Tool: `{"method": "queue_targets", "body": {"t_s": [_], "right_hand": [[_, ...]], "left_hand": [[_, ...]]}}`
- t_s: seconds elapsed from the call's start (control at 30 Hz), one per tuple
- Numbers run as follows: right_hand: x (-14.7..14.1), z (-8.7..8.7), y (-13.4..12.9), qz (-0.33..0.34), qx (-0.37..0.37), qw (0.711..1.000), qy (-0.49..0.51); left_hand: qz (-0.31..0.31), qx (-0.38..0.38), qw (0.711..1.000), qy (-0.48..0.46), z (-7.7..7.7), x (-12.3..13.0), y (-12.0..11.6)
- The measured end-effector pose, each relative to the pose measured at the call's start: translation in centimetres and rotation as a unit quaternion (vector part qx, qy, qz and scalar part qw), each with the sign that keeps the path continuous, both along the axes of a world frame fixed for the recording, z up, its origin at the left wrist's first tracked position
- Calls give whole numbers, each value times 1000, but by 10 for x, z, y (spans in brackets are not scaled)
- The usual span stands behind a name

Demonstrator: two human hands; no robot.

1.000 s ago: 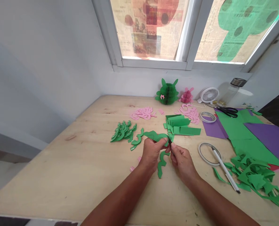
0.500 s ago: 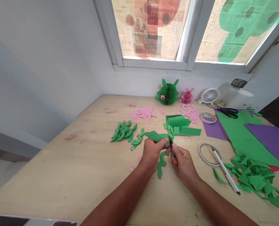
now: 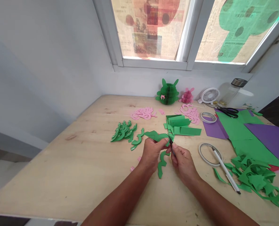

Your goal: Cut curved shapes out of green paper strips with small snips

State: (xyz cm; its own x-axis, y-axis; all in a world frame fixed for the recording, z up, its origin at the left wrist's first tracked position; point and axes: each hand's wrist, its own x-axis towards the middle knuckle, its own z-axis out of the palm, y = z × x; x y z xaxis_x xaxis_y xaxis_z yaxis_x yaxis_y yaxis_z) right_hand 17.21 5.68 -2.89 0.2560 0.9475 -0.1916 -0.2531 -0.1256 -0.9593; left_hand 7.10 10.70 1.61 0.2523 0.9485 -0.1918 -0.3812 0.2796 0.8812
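My left hand [image 3: 153, 152] pinches a green paper piece [image 3: 157, 136] with a wavy edge, above the middle of the table. A dark slim tool, which looks like small scissors [image 3: 170, 143], is gripped in my right hand [image 3: 182, 160], its tip against the right end of the paper. Just below my hands lies a wavy green strip [image 3: 161, 166]. Another curved green piece [image 3: 138, 140] rests left of my left hand, beside a pile of green cut-outs [image 3: 124, 131]. Folded green strips [image 3: 180, 125] lie behind my hands.
Pink cut-outs [image 3: 144, 113], a green paper figure [image 3: 168, 94], a pink figure [image 3: 187, 95] and a white fan [image 3: 209, 95] stand or lie at the back. To the right are tape rolls [image 3: 208, 117], a white pen [image 3: 226, 171], black scissors [image 3: 228, 112] and green scraps [image 3: 257, 180].
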Motion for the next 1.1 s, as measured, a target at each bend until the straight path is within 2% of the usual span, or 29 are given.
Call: {"method": "queue_targets", "body": {"t_s": [0.33,0.63,1.1], "right_hand": [[2,-4,1,13,10,1000,-12],[3,-2,1,19,11,999,-41],[4,-2,-1,18,13,999,-37]], "left_hand": [[10,-1,1000,-6,1,0,-1],[-26,13,999,40,0,-5,2],[-57,12,998,33,1,-9,5]]}}
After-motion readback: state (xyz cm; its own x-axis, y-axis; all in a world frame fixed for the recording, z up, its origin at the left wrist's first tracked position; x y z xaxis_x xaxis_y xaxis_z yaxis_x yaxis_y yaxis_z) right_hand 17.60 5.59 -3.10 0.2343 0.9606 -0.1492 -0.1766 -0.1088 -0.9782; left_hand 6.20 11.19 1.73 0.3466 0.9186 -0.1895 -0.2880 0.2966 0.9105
